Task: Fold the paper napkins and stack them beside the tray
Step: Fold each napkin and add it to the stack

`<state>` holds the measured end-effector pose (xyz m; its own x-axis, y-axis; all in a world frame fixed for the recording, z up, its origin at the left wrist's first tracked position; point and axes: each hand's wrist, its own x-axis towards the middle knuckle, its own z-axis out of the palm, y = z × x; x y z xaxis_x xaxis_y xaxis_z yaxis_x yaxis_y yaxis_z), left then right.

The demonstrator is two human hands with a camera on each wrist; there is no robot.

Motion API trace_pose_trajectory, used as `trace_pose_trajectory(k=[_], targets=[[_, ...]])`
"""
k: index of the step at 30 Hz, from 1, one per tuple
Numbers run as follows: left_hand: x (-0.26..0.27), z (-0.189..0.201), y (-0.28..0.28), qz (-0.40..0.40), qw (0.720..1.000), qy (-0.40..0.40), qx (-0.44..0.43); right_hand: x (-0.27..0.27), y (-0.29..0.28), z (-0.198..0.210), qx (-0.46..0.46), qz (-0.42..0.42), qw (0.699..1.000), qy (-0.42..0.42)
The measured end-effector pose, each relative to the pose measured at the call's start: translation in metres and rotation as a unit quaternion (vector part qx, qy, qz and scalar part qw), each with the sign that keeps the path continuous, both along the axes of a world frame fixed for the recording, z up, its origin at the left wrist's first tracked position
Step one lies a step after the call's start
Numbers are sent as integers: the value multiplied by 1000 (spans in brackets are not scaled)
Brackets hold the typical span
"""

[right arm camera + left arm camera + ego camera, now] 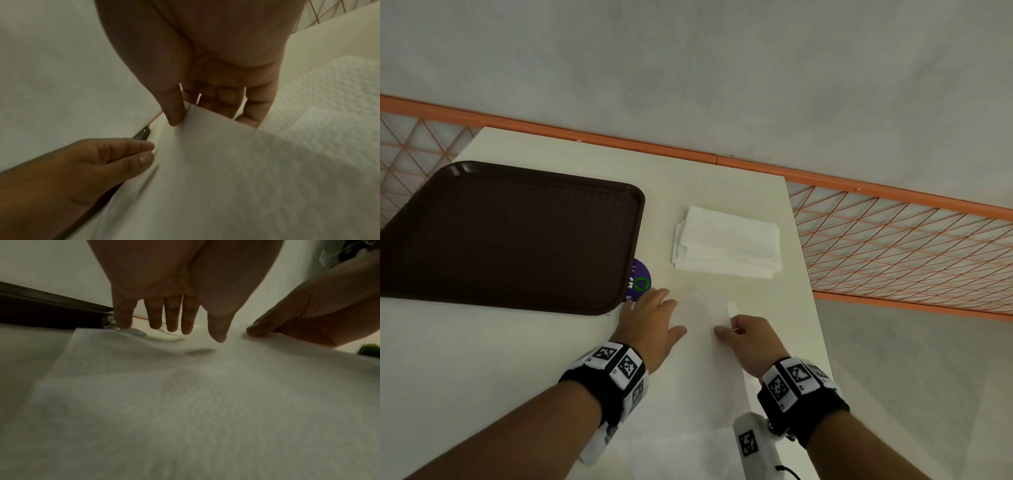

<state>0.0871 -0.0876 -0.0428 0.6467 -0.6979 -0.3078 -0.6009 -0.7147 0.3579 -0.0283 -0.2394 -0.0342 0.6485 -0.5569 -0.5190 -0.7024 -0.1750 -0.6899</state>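
A dark brown tray (510, 236) lies on the left of the white table (482, 359). To its right sits a stack of folded white napkins (727, 241). Nearer me, one unfolded napkin (702, 370) lies spread on the table. My left hand (671, 313) rests on its far left part, fingers straight and spread (189, 331). My right hand (726, 327) pinches the napkin's far right edge between thumb and fingers (195, 113) and holds that edge (731, 310) slightly raised. The stack (339, 91) shows just beyond the right hand.
A round purple sticker (639, 279) peeks out from under the tray's near right corner. An orange rail with wire mesh (893, 240) runs behind and to the right of the table. The table's right edge (816, 329) is close to my right wrist.
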Motion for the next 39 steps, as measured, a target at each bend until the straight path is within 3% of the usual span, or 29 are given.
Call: trace_pose_trajectory(k=[7,14,19,23,32,39], targets=[[0,8,11,192,975,29,-107,-13,-6,19,101,-72,983,-133],[3,14,4,353,899,200,-167,-25,-8,49,192,-121,946,-233],[-11,30,-9,391,816,375,-200,-34,-13,63,236,-142,921,-274],[-22,33,-15,393,773,452,-209,-43,-15,70,272,-150,901,-303],[-37,32,-24,373,716,544,-230,-55,-20,74,312,-179,867,-345],[-41,27,-31,372,715,544,-236,-60,-22,82,284,-164,883,-337]])
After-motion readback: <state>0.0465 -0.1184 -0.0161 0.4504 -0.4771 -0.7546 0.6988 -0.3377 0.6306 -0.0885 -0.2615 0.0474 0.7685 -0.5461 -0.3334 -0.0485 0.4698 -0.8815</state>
